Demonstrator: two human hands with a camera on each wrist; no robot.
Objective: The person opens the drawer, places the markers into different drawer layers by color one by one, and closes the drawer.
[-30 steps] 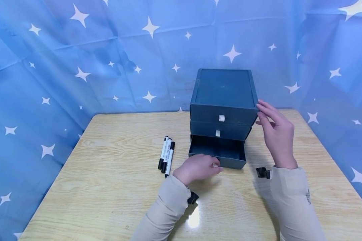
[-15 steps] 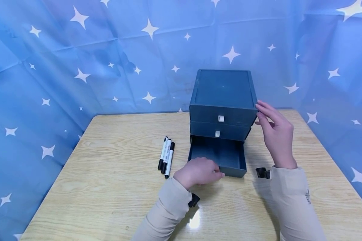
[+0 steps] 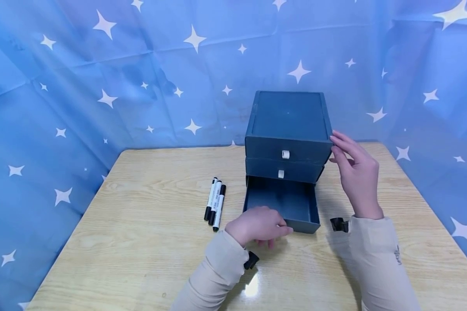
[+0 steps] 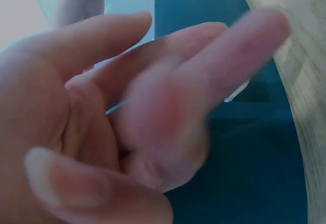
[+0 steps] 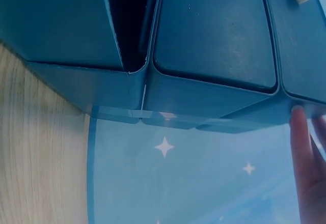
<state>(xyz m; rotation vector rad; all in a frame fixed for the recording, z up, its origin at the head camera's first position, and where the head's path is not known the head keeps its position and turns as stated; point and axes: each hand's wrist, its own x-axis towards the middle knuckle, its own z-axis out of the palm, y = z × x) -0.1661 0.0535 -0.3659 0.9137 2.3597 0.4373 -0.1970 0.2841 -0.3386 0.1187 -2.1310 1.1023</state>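
Observation:
A dark blue cabinet (image 3: 289, 113) has several stacked drawers with small white knobs. Its bottom drawer (image 3: 284, 198) stands pulled out, and bare floor shows inside. My left hand (image 3: 258, 224) is at this drawer's front, its fingers loosely bent. In the left wrist view a white knob (image 4: 238, 90) shows partly behind a finger, and the thumb (image 4: 76, 183) lies apart from it. My right hand (image 3: 356, 172) touches the cabinet's upper right front edge with its fingertips. The right wrist view has those fingers (image 5: 304, 163) against the cabinet's side.
Three white markers (image 3: 215, 204) with black caps lie side by side on the wooden table (image 3: 140, 242), left of the cabinet. A blue cloth (image 3: 159, 77) with white stars hangs behind and at the sides.
The bottom drawer has slid further out toward me along with my left hand. Fingers now show below that hand, apart from the knob. My right hand has stayed at the cabinet's edge.

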